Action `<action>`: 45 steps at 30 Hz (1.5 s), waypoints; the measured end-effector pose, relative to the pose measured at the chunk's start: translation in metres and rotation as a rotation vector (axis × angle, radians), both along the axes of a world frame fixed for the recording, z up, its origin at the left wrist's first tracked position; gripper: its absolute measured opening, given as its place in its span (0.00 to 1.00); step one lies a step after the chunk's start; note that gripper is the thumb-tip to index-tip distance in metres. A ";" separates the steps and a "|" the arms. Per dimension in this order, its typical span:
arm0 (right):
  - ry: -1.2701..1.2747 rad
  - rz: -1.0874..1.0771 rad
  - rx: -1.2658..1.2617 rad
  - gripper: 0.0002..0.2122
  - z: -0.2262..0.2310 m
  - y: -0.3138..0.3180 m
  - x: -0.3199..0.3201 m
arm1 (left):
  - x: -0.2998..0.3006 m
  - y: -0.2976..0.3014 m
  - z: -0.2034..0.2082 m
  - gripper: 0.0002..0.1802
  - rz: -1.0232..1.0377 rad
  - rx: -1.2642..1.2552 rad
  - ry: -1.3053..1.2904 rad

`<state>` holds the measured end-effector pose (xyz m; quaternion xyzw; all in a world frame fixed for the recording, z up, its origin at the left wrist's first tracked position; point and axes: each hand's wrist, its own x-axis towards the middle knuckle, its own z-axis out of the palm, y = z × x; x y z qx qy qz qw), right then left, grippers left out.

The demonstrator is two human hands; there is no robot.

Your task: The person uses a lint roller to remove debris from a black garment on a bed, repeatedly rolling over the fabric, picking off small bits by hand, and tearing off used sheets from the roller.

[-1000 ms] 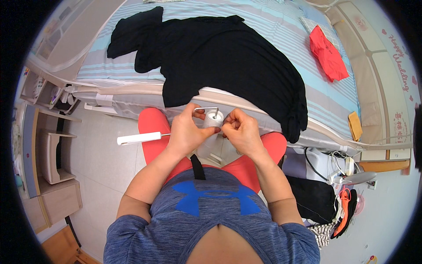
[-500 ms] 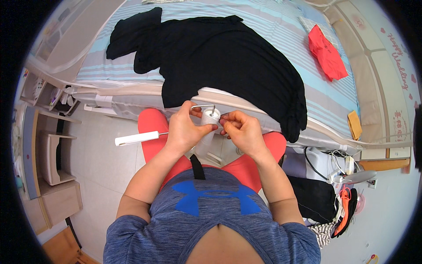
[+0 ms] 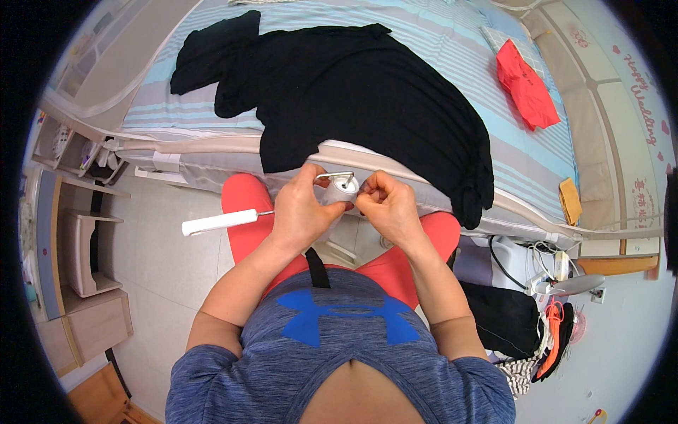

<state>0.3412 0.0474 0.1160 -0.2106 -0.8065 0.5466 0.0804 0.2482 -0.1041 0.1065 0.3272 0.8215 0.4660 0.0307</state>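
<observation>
White roll (image 3: pixel 340 191) sits just 12 o'clock of view centre, end tipped up; bent metal rod (image 3: pixel 335 174) in it, white handle (image 3: pixel 220 222) out at 9. Left hand (image 3: pixel 296 205) holds the roll. Right hand (image 3: pixel 389 208) curled at its 3 o'clock edge; can't tell if it's gripping. Black garment (image 3: pixel 374 92) at 12.

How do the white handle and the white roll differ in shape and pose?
Shape: the white handle is long and slim; the white roll is a stubbier, thicker cylinder.
Pose: the handle lies sideways; the roll has one round end facing up.
Contact: the handle juts out beyond the left hand, ungripped; the roll is held in that hand.
Shared: both white.
</observation>
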 end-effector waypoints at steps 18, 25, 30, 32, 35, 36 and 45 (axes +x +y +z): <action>0.027 -0.029 -0.234 0.05 -0.005 0.001 0.006 | -0.006 -0.001 0.003 0.33 0.002 -0.017 -0.228; 0.001 -0.045 -0.222 0.03 -0.001 0.000 0.005 | -0.001 0.001 0.008 0.32 0.031 -0.062 -0.171; 0.018 -0.036 -0.151 0.01 0.000 0.000 0.004 | -0.001 0.002 0.001 0.33 -0.013 0.043 -0.068; 0.062 -0.055 -0.118 0.02 -0.005 -0.001 0.002 | 0.000 0.002 0.000 0.32 -0.017 0.046 -0.065; 0.118 -0.069 -0.054 0.04 -0.009 -0.004 -0.001 | -0.001 0.002 -0.007 0.32 -0.024 0.068 -0.046; 0.128 -0.065 -0.025 0.04 -0.010 -0.004 -0.001 | -0.002 0.003 -0.005 0.31 -0.029 0.086 -0.032; 0.165 -0.045 -0.319 0.03 -0.012 0.007 0.004 | -0.015 -0.002 -0.004 0.33 -0.080 0.086 -0.556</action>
